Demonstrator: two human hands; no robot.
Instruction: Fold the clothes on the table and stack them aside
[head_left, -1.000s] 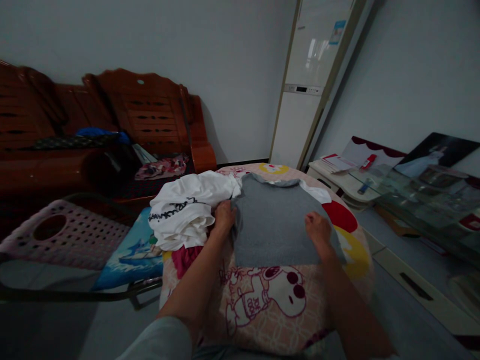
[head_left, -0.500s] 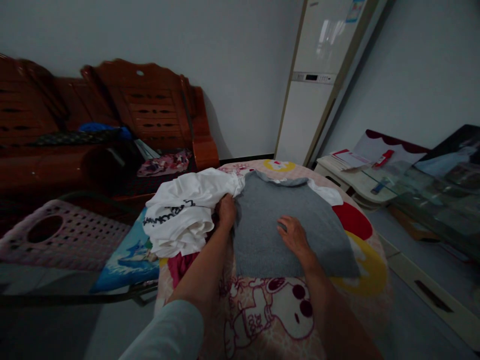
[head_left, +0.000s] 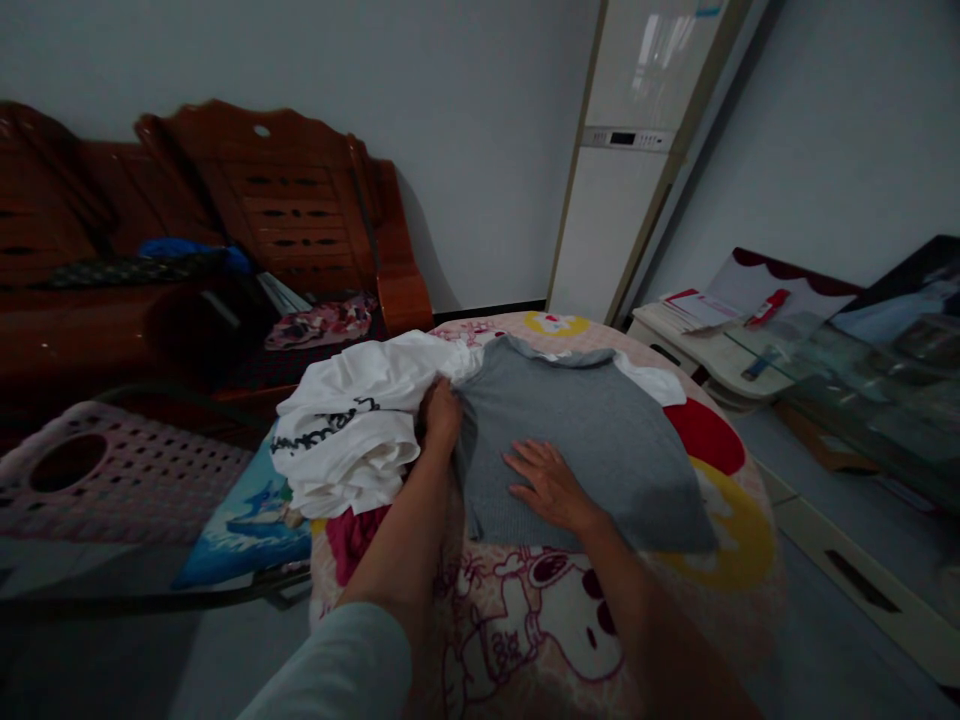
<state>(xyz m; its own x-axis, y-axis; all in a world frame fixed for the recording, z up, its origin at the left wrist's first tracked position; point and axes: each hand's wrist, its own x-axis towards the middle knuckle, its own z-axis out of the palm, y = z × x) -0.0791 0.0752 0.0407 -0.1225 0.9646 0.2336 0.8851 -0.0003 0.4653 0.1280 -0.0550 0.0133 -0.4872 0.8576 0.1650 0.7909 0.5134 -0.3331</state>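
A grey knitted sweater (head_left: 577, 420) lies spread over the round table, its ribbed hem toward me and white cloth showing at its neck and right side. At the sweater's left edge, my left hand (head_left: 441, 412) is closed on the fabric, its fingertips partly hidden. My right hand (head_left: 549, 485) rests flat on the lower middle of the sweater, fingers spread. Just left of my left hand is a bunched white garment (head_left: 352, 410) with black lettering. Dark red cloth (head_left: 354, 540) sticks out from under it.
A pink patterned cover (head_left: 517, 640) with a cartoon dog drapes the table. To the left stand a woven chair (head_left: 150, 490), a blue cushion (head_left: 240, 525) and a wooden sofa (head_left: 285, 220). Beyond the table is a tall white air conditioner (head_left: 607, 220); a glass-topped stand (head_left: 862, 400) is at right.
My right hand has slid left and toward me across the sweater, its fingers spreading. My left hand has shifted slightly left, drawing the sweater's left edge with it.
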